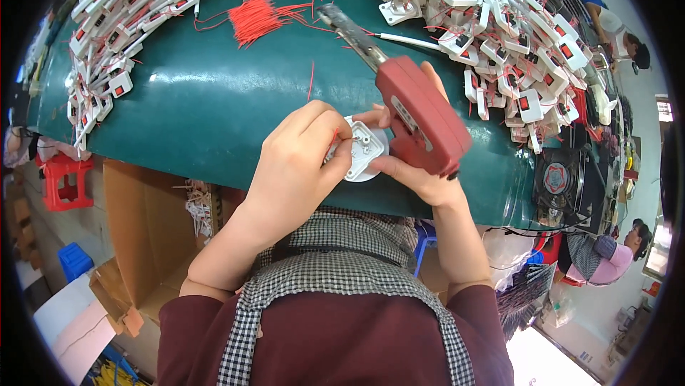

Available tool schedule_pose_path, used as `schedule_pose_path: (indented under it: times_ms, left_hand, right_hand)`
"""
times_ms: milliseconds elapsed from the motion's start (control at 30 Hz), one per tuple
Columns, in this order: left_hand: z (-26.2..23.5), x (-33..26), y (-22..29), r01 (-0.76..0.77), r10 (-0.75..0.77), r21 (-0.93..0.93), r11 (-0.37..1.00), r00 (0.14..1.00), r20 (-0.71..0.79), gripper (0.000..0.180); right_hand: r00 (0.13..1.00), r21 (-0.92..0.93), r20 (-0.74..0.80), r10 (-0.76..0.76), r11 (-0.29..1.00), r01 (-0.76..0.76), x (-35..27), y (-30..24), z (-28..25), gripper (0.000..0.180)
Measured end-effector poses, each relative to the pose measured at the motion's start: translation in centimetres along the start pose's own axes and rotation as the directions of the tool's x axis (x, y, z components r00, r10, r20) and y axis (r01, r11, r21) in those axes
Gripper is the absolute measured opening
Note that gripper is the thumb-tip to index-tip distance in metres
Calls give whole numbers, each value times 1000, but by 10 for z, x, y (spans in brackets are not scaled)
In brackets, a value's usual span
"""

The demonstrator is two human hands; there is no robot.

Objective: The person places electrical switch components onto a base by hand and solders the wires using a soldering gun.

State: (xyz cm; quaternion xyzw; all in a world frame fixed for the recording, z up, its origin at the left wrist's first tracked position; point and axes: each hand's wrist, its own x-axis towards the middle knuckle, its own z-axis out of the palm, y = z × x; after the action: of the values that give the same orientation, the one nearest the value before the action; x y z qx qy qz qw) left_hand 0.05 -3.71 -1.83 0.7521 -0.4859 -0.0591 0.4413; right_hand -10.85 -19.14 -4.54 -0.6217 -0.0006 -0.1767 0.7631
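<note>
My left hand is closed in a pinch, with a thin red wire showing at its fingertips beside a white plastic housing. The housing is open on top, and small metal parts show inside; beneath it is a round white piece. My right hand grips the housing between thumb and fingers. That same hand also holds a dark red soldering gun, whose long metal front points away to the upper left, clear of the housing. The gun hides part of the right palm and fingers.
A bundle of red wires lies ahead on the green tabletop. White switch units with red rockers pile up at left and right. A black fan stands at right, a cardboard box below left. Other people are at right.
</note>
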Motion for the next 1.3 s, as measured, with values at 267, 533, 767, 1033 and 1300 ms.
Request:
schedule_pose_path:
  times_ms: [267, 533, 767, 1033, 1300]
  left_hand:
    - [5, -9, -20, -6, 1, -530, 848, 1000, -11, 14]
    - [-5, -1, -1, 55, -65, -298, 953, 998, -23, 11]
    - [-3, 2, 8, 76, -71, -90, 993, 996, 60, 12]
    - [-3, 8, 9, 110, -100, -97, 989, 990, 101, 13]
    - [-5, 8, 8, 89, -77, -121, 989, 992, 102, 12]
  right_hand:
    - [957, -412, -212, -198, 906, 96, -22, 12, 22, 112]
    - [927, -422, -239, -290, 890, 170, -29, 19, 20, 107]
    - [923, -561, -384, 33, 785, -261, -106, -59, 9, 46]
    - [879, -680, -429, 210, 566, -467, -171, -93, 7, 53]
    - [864, -693, -463, 199, 527, -493, -184, -92, 4, 32]
